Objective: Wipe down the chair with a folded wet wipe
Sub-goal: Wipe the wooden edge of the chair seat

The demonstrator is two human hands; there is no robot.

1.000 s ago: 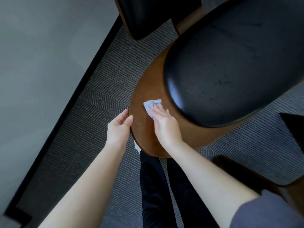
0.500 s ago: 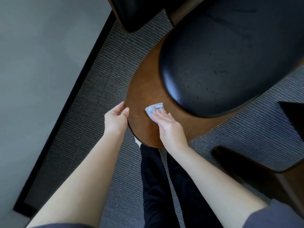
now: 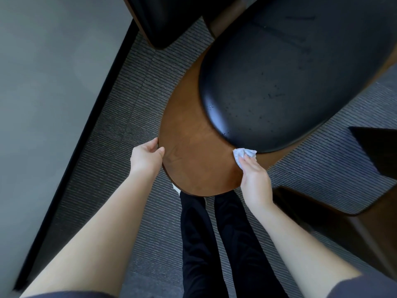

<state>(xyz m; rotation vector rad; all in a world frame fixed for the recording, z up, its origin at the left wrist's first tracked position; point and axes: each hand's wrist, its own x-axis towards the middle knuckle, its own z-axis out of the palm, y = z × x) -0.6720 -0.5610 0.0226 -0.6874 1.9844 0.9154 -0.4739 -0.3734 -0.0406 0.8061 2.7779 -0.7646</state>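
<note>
The chair has a brown wooden shell (image 3: 193, 155) and a black padded seat cushion (image 3: 275, 78) speckled with small marks. My left hand (image 3: 146, 158) grips the shell's left rim, thumb on top. My right hand (image 3: 253, 177) presses a crumpled pale blue wet wipe (image 3: 242, 154) onto the wood right at the front edge of the black cushion. Part of the wipe is hidden under my fingers.
Striped grey carpet (image 3: 133, 117) lies under the chair, and a grey wall with a black skirting strip (image 3: 90, 130) runs along the left. Another black-cushioned chair (image 3: 159, 22) stands at the top. A dark wooden piece (image 3: 335, 203) sits at right. My dark-trousered legs (image 3: 214, 244) stand below the shell.
My right hand has slid the wipe to the right across the wooden shell, from near its left-centre to the cushion's front edge. My left hand stays on the rim.
</note>
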